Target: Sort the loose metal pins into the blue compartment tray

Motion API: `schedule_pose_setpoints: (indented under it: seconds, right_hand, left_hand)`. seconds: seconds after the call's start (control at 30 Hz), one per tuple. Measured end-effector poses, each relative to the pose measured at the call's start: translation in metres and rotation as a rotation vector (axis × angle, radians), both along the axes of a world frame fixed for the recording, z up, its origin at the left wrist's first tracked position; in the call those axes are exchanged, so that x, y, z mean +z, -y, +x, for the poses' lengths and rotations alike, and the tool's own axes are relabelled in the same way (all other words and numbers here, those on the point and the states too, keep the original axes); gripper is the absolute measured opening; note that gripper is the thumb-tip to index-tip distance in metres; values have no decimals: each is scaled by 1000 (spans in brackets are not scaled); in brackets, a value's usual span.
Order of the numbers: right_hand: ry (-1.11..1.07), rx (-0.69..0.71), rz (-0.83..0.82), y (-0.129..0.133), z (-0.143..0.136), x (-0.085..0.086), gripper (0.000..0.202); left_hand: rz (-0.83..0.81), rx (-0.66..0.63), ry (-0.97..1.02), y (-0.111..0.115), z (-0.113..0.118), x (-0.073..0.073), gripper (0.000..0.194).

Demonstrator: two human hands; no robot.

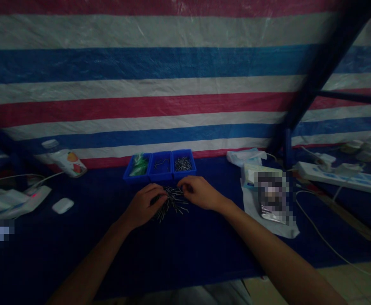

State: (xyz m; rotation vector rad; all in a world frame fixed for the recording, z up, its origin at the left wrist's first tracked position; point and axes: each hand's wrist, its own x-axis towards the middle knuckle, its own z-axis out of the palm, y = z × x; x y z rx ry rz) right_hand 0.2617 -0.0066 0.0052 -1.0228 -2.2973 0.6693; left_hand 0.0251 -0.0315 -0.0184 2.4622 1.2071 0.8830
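Note:
A loose pile of thin dark metal pins (171,202), some with shiny ends, lies on the blue tabletop between my hands. My left hand (143,205) is at the pile's left side, thumb and fingertips drawn together in a pinch; what sits between them is too small to make out. At the upper right of the pile, my right hand (201,192) has its fingers curled in to the thumb, and their grip is likewise unclear. Just behind the hands stand a blue bin (183,151) of small metal pieces, a middle bin (160,170) with a few thin pieces, and a bin (125,174) with green plastic packets.
To the left are a drink bottle (67,161), a small white case (63,206) and a power strip (34,201). On the right lie a tissue pack (249,174), a silvery pouch (272,214) and another power strip (341,178) with cables. A striped sheet (172,101) hangs behind.

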Motion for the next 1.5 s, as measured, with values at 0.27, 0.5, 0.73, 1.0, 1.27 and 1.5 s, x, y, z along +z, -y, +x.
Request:
schedule_pose_setpoints:
  seconds: [0.27, 0.5, 0.73, 1.0, 1.27, 1.5]
  right_hand:
    - [-380, 37, -301, 11, -17, -1, 13]
    - [-501, 59, -498, 10, -21, -7, 12]
    - [-363, 93, -231, 9, -21, -8, 13]
    - [-319, 71, -155, 8, -21, -10, 17]
    - [-294, 84, -124, 8, -20, -10, 18]
    - [-285, 106, -89, 8, -20, -11, 17]
  left_hand:
    - [35, -44, 13, 1, 5, -1, 14]
    - [42, -84, 36, 0, 7, -3, 15]
    - [45, -38, 33, 0, 6, -2, 16]
    - [33, -49, 17, 2, 7, 1, 16]
    - [57, -47, 35, 1, 7, 0, 16]
    - [50, -43, 41, 2, 7, 2, 16]
